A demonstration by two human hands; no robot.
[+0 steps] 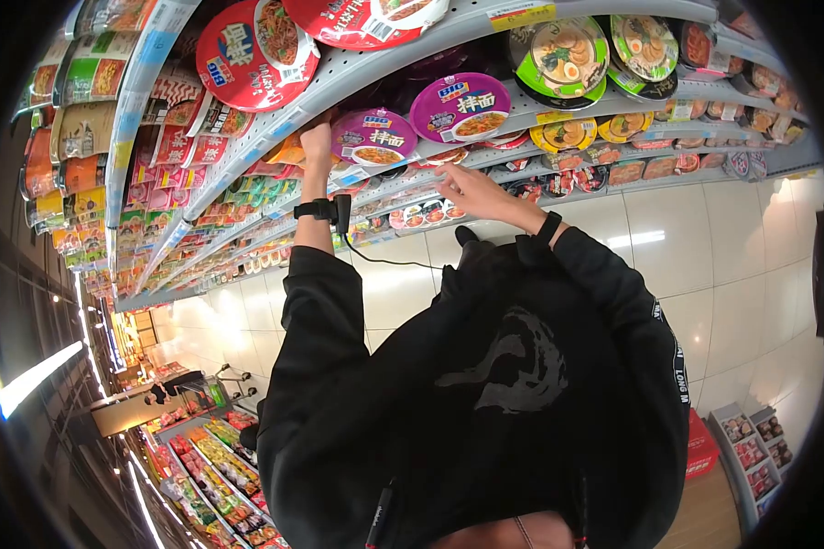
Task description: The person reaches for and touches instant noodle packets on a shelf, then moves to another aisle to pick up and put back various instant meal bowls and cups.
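Note:
My left hand (317,145) reaches into the shelf, just beside a purple instant noodle bowl (374,137). Its fingers are hidden under the shelf edge above, so I cannot see what they touch. A second purple noodle bowl (460,107) sits a little to the right, on the same shelf. Below that bowl, my right hand (471,192) hovers in front of the shelf with its fingers apart and nothing in them. An orange package (288,151) lies close to my left wrist.
Red noodle bowls (258,55) stand on the shelf above. Green noodle bowls (560,59) and yellow ones (563,135) are to the right. The grey shelf edge (357,69) runs over my left hand. A black cable (389,261) hangs from my left wrist over the tiled floor (668,238).

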